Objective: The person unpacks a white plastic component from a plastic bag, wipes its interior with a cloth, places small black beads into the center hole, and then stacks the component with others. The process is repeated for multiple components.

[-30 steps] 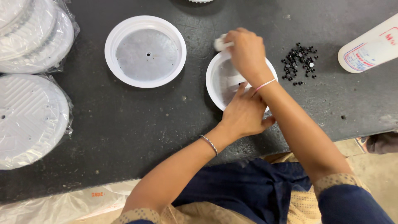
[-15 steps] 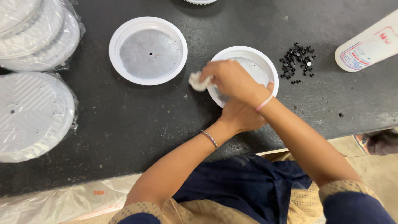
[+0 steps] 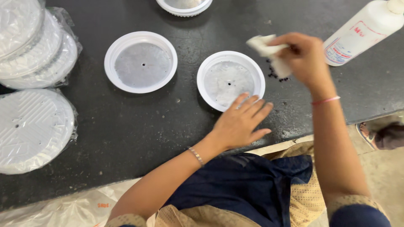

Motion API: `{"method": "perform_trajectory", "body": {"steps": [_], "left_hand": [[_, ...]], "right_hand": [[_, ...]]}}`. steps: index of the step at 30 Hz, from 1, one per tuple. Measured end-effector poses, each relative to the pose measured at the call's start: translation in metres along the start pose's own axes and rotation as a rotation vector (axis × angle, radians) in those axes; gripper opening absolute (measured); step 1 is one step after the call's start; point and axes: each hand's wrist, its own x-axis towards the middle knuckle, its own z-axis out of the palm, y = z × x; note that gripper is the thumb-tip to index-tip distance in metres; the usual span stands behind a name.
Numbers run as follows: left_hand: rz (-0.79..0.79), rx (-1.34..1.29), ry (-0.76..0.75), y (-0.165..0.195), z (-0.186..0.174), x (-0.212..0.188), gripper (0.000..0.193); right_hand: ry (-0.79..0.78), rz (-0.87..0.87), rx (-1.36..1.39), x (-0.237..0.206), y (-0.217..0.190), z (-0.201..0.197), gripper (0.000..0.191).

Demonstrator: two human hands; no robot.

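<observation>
Cloth (image 3: 269, 52) now lifted off the white lid (image 3: 230, 80), pinched in right hand (image 3: 305, 59) fingers | left hand (image 3: 242, 122) flat, fingers spread on lid's near rim | lid on table (image 3: 139, 126).

One head-worn camera looks steeply down, close over the dark table (image 3: 126, 138).

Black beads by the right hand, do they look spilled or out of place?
Yes. The small black beads lie loose on the dark table, beside the white round lid, partly hidden under the cloth in the right hand. Nothing contains them.
</observation>
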Motion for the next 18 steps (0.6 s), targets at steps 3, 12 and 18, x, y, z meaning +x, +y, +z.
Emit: {"method": "perform_trajectory", "body": {"steps": [3,12,18], "left_hand": [[-0.129,-0.096,0.053,-0.016,-0.018,-0.002,0.050],[-0.518,-0.142,0.406,-0.120,-0.054,0.024,0.014],[-0.677,-0.354,0.460,-0.143,-0.025,0.026,0.018]], "right_hand": [[0.189,0.091,-0.084,-0.021,0.060,-0.041,0.026],[0.447,0.490,0.509,-0.055,0.210,-0.081,0.022],[0.745,0.274,-0.464,-0.044,0.229,-0.068,0.027]]}}
